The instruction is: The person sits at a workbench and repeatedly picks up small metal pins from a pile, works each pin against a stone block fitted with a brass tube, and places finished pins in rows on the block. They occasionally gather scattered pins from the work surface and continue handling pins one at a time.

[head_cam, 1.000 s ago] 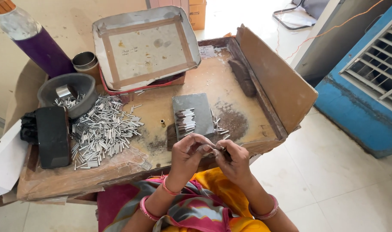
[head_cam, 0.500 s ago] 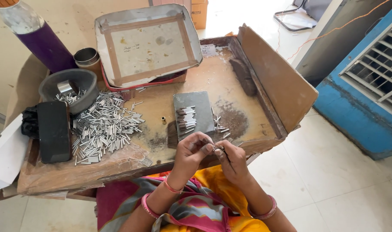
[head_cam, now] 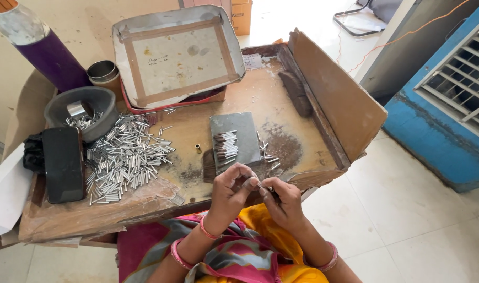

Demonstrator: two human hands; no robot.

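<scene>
Fingers (head_cam: 248,182) of the left hand (head_cam: 230,191) are pressed together, pinching a small metal pin (head_cam: 264,186) that the right hand (head_cam: 284,202) also grips, at the near edge of the table (head_cam: 281,105). Against the earlier views both hands sit in the same spot, with only slight shifts of the fingers; work on this one piece continues. Finished pins (head_cam: 226,145) lie in a row on the grey slab (head_cam: 244,131). The loose heap of tubes (head_cam: 124,160) lies well apart, untouched.

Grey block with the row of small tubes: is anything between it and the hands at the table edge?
Nothing visible. The left hand and right hand meet just below the grey block, pinching a small tube. Only bare wooden tabletop and a few loose tubes lie near.
</scene>
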